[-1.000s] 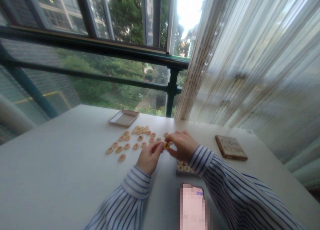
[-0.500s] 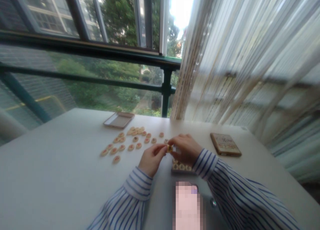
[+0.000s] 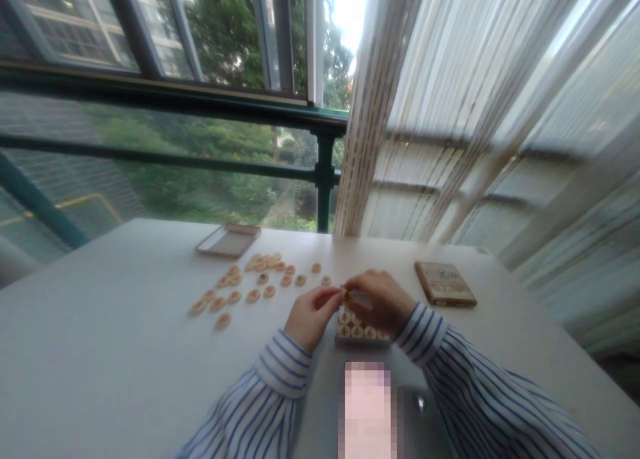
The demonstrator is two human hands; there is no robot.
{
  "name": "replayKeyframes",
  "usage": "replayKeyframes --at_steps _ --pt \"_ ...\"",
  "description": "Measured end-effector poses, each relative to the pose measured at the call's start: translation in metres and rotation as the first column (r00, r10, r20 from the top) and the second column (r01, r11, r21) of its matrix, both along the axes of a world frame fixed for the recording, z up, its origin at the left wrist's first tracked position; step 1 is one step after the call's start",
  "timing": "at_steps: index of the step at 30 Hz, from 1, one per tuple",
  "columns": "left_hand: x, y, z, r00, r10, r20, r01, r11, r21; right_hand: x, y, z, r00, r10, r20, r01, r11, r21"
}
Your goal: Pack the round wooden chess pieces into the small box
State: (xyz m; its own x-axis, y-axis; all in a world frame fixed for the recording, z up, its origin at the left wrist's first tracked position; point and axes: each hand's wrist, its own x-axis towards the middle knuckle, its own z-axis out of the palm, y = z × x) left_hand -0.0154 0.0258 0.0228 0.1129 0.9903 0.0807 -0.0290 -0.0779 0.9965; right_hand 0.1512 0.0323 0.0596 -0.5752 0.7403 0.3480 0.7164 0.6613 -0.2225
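Observation:
Between my two hands a round wooden game piece (image 3: 347, 297) with a dark character is pinched, just over the back of a small box (image 3: 363, 342). My left hand (image 3: 311, 314) has thumb and forefinger on the piece's left side. From the right, my right hand (image 3: 383, 301) grips it and hides part of the box. Rows of similar pieces (image 3: 357, 332) lie in the box. To the left, several loose round pieces (image 3: 254, 296) are scattered on the white table (image 3: 125, 326), many with red characters, a few with dark ones.
An open shallow tray or lid (image 3: 229, 240) lies at the back left. On the right is a flat printed box (image 3: 445, 284). A pixelated pink object (image 3: 367, 412) is at the front edge. Behind the table are a green railing (image 3: 325, 172) and a curtain (image 3: 370, 126).
The view has shifted slightly to the right. Both hands, with the piece between them, have moved a little right relative to the box, uncovering more of its rows on the left.

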Motion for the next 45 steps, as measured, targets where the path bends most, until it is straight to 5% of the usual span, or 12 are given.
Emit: replayKeyframes --at_steps 21,27,32,37,45 --pt "0.023 0.006 -0.005 0.997 -0.056 0.044 0.056 0.998 0.014 0.027 0.003 -0.016 0.990 -0.008 -0.144 0.008 1.000 0.002" --pt "0.024 0.008 -0.010 0.995 -0.074 -0.060 0.079 0.994 0.077 0.032 0.003 -0.020 0.991 -0.016 -0.134 0.017 1.000 0.006" --pt "0.017 0.010 -0.019 0.957 0.086 -0.277 -0.030 0.979 0.201 0.038 0.004 -0.023 0.984 -0.053 -0.168 0.054 0.999 0.001" --pt "0.011 0.009 -0.020 0.842 0.290 -0.455 -0.155 0.937 0.312 0.050 0.006 -0.024 0.981 -0.062 -0.185 0.062 0.998 -0.004" --pt "0.010 0.014 -0.031 0.772 0.312 -0.554 -0.151 0.936 0.318 0.061 0.009 -0.029 0.980 -0.069 -0.186 0.061 0.997 -0.046"
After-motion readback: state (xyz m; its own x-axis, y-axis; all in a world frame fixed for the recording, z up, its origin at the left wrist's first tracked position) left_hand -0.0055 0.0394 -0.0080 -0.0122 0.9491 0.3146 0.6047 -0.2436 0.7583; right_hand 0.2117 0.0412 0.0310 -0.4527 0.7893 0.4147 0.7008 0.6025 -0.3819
